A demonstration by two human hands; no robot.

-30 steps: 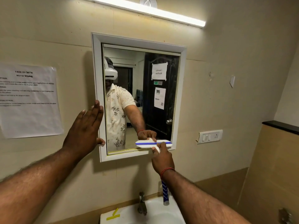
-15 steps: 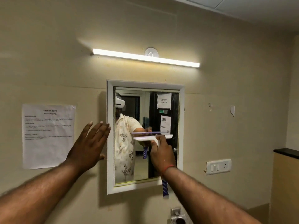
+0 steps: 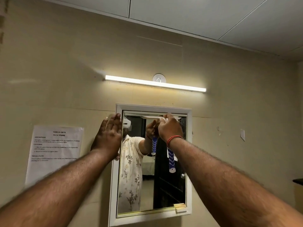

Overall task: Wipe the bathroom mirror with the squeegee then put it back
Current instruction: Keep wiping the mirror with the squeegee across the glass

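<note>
Beige bathroom wall; lit tube light (image 3: 155, 83) above a white-framed mirror (image 3: 152, 181). A printed sheet (image 3: 55, 153) is taped to the wall at left.

Left hand (image 3: 109, 136): flat, fingers straight and close together, pressed on the frame's upper left edge and the wall beside it.

Right hand (image 3: 170, 128): fingers curled round the squeegee (image 3: 171, 159) just under its head. The blade lies level on the glass at the very top edge, just above the knuckles. The blue-and-white handle hangs below the wrist, in front of the glass.

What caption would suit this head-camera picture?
The right hand holds the squeegee at the top of the mirror; left hand rests flat on its frame.
</note>
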